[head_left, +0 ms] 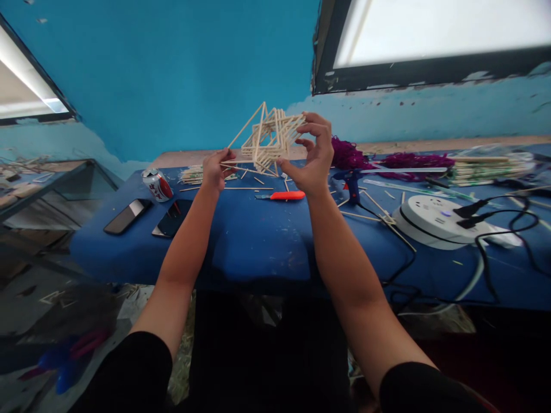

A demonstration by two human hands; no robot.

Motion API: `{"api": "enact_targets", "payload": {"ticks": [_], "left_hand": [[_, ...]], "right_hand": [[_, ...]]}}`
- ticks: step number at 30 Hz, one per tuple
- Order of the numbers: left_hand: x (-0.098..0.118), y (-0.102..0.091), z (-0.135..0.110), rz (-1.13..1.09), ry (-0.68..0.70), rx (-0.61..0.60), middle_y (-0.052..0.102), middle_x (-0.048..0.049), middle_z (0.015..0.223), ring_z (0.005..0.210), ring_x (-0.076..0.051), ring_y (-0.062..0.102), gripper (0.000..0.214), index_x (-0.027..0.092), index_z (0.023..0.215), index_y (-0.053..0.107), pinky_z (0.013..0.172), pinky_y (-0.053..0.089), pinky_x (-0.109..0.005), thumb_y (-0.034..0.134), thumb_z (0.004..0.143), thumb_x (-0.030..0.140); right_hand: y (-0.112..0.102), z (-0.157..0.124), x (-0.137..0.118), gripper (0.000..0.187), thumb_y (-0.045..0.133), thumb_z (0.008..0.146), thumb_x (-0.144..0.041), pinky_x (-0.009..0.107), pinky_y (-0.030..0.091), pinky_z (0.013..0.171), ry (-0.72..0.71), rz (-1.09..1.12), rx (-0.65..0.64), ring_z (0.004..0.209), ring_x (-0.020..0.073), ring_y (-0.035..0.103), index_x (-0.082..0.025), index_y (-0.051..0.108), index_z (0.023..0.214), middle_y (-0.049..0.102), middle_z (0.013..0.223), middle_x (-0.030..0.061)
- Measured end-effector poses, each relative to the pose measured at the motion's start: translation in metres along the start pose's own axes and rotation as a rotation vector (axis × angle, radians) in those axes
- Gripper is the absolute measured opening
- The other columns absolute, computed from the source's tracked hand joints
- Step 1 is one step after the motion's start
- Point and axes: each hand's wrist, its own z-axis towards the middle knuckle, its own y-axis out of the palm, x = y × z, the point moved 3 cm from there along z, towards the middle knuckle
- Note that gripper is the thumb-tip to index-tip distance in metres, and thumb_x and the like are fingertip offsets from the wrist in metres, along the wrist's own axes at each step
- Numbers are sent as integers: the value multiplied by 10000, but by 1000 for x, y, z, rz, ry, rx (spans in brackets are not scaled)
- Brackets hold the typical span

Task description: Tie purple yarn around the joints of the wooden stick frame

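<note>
A frame built of thin wooden sticks [271,137] is held up above the far part of the blue table. My right hand [316,152] grips its right side between thumb and fingers. My left hand [217,167] pinches sticks at the left corner, where two of them meet and reach across to the body of the frame. Beneath the frame, an orange-handled utility knife [286,195] lies on the table, its blade toward the left. Loose sticks and short offcuts lie around the knife. Part of the frame's right edge is hidden by my right fingers.
On the blue table [262,246], a drink can [157,184] and two phones [128,216] stand or lie at left. To the right are a glue gun [353,186], a round white power strip [439,221] with black cables, purple yarn [413,163] and bundled sticks [486,170].
</note>
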Motion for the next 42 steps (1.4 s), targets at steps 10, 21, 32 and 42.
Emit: {"api": "enact_targets", "payload": {"ticks": [10,21,32,42], "left_hand": [[1,-1,1,10,8,28,758,-37,850,687,-134,692,173,194,845,697,630,578,-238,706,914,352],[1,-2,-1,15,28,35,747,-37,861,687,-133,690,189,190,865,697,676,597,-256,714,913,373],[1,1,-3,-23,-10,66,749,-32,822,716,-144,698,166,205,840,700,677,590,-265,698,929,346],[0,3,-5,-55,-37,59,749,-29,842,724,-137,706,170,195,851,691,666,569,-249,712,918,349]], "right_hand": [[-5,1,-1,677,801,730,-693,462,625,968,27,-18,82,1383,267,550,-322,541,1233,489,1498,63],[-4,0,-1,672,828,726,-643,443,624,948,42,37,111,1373,257,547,-336,544,1252,481,1516,52],[-3,1,-19,673,773,733,-727,526,627,961,61,-92,73,1451,306,501,-366,518,1240,496,1541,56],[-1,1,-15,670,766,726,-716,550,583,1041,-3,-18,75,1482,302,479,-325,512,1207,434,1564,58]]}}
